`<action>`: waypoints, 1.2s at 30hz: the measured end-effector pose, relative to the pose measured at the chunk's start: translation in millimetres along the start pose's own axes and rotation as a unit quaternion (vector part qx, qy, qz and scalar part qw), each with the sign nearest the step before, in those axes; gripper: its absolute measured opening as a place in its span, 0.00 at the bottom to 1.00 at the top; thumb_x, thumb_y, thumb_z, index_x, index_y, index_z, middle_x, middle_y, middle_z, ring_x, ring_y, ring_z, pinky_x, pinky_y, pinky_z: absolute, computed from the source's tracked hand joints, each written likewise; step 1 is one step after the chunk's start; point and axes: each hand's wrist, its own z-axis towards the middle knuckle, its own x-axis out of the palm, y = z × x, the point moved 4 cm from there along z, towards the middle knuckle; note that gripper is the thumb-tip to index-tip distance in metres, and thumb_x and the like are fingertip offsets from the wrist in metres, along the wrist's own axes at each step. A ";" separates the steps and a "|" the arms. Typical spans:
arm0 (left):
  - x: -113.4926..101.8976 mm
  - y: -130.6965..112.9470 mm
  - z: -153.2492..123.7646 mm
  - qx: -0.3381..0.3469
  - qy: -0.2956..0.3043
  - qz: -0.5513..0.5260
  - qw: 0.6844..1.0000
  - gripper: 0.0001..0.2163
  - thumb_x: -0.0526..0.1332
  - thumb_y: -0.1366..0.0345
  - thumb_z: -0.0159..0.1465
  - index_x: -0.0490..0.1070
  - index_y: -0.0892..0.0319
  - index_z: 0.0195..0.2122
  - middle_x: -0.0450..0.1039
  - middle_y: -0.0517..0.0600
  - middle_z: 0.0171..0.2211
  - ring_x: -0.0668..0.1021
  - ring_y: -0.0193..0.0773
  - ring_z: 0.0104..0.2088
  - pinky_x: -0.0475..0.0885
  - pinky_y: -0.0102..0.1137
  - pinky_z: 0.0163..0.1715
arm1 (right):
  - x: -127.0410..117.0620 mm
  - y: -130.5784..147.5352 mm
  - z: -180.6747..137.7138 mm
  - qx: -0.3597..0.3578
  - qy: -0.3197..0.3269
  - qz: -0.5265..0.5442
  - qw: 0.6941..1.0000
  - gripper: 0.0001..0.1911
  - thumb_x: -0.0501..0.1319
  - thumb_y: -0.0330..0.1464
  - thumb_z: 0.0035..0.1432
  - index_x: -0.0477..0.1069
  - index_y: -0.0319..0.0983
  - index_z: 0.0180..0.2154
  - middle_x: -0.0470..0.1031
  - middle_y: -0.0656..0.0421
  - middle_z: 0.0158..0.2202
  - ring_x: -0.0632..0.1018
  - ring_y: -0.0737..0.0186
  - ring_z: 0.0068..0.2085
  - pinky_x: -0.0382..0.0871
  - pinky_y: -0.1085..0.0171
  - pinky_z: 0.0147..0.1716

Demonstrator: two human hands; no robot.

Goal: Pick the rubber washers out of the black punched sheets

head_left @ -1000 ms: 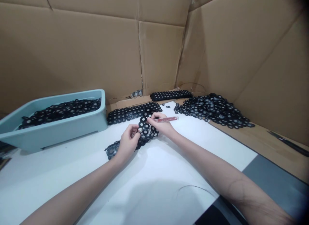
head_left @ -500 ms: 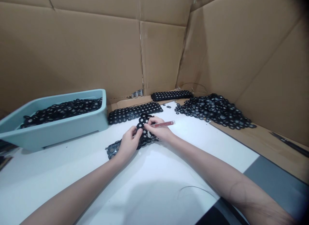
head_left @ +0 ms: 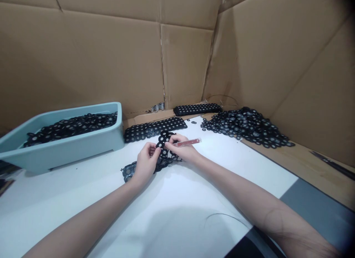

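A perforated sheet of joined black rings point(head_left: 164, 136) is raised between my hands, and its lower part rests on the white table. My left hand point(head_left: 148, 158) pinches the sheet's left side, with thumb and fingers closed on its edge. From the right, my right hand point(head_left: 181, 149) is closed around a slim red stick-like tool point(head_left: 188, 142) with a clear end; its working tip is hidden by the fingers. Those right fingertips also touch the sheet. Beneath my left wrist lies a shiny dark strip of rings point(head_left: 129, 172), partly covered by the hand.
A light blue bin point(head_left: 83, 139) with loose black rings stands at left. Behind my hands lie two stacked ring sheets point(head_left: 155, 128), point(head_left: 197, 109). A heap of rings point(head_left: 244, 125) sits at back right, near dark scissors-like tool point(head_left: 332, 165). Cardboard walls point(head_left: 188, 62) enclose the back.
My left hand has shifted slightly left, its fingers more curled along the sheet's edge. The right hand and the red tool have barely moved.
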 end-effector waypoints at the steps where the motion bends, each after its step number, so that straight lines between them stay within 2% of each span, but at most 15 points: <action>1: 0.2 0.6 0.5 -0.004 -0.002 -0.009 1.000 0.06 0.54 0.61 0.56 0.63 0.59 0.29 0.66 0.46 0.26 0.69 0.35 0.29 0.63 0.29 0.31 | 0.1 -0.3 0.6 -0.004 0.004 0.014 1.000 0.12 0.55 0.37 0.49 0.60 0.38 0.18 0.64 0.62 0.23 0.67 0.66 0.29 0.59 0.67 0.31; 6: 0.9 1.0 2.4 -0.003 0.003 -0.046 0.999 0.05 0.54 0.64 0.56 0.63 0.59 0.31 0.67 0.46 0.28 0.70 0.34 0.31 0.63 0.28 0.33 | -1.6 -1.7 2.2 -0.012 0.003 0.059 0.998 0.12 0.53 0.36 0.51 0.58 0.39 0.19 0.64 0.63 0.21 0.67 0.66 0.28 0.59 0.68 0.29; 12: 1.5 -1.4 1.7 -0.011 0.012 -0.060 0.998 0.04 0.55 0.64 0.55 0.63 0.59 0.29 0.65 0.45 0.26 0.68 0.32 0.29 0.62 0.27 0.31 | -4.5 4.9 -2.1 -0.035 -0.033 0.017 0.999 0.12 0.54 0.35 0.51 0.57 0.38 0.19 0.61 0.63 0.22 0.65 0.68 0.27 0.57 0.68 0.28; 20: 1.7 1.9 2.9 0.001 0.011 -0.056 0.998 0.08 0.54 0.60 0.56 0.64 0.60 0.27 0.64 0.45 0.24 0.67 0.32 0.27 0.61 0.27 0.29 | -4.7 11.4 -4.6 -0.049 -0.027 -0.007 0.998 0.12 0.53 0.35 0.51 0.57 0.39 0.19 0.60 0.63 0.24 0.65 0.68 0.27 0.57 0.68 0.27; 26: 4.0 5.5 4.4 -0.021 0.023 -0.076 0.997 0.04 0.55 0.66 0.53 0.64 0.60 0.30 0.66 0.45 0.26 0.69 0.33 0.29 0.63 0.27 0.31 | -5.7 10.0 -4.2 -0.048 -0.036 -0.010 0.998 0.12 0.53 0.34 0.52 0.56 0.39 0.19 0.60 0.63 0.23 0.65 0.68 0.27 0.57 0.68 0.28; 30: 5.3 5.8 4.3 -0.029 0.031 -0.085 0.995 0.05 0.55 0.69 0.52 0.64 0.60 0.31 0.66 0.46 0.28 0.70 0.33 0.31 0.64 0.28 0.33 | -4.7 7.1 -3.2 -0.040 -0.040 -0.010 0.998 0.13 0.53 0.34 0.52 0.56 0.39 0.19 0.60 0.63 0.23 0.65 0.68 0.27 0.57 0.68 0.27; 36: 4.9 8.1 4.1 -0.041 0.018 -0.098 0.994 0.09 0.56 0.69 0.52 0.62 0.60 0.36 0.66 0.47 0.29 0.70 0.33 0.32 0.64 0.29 0.35 | -3.5 4.3 -2.7 -0.037 -0.038 -0.007 0.999 0.12 0.53 0.35 0.52 0.57 0.39 0.19 0.60 0.63 0.23 0.65 0.68 0.28 0.57 0.68 0.28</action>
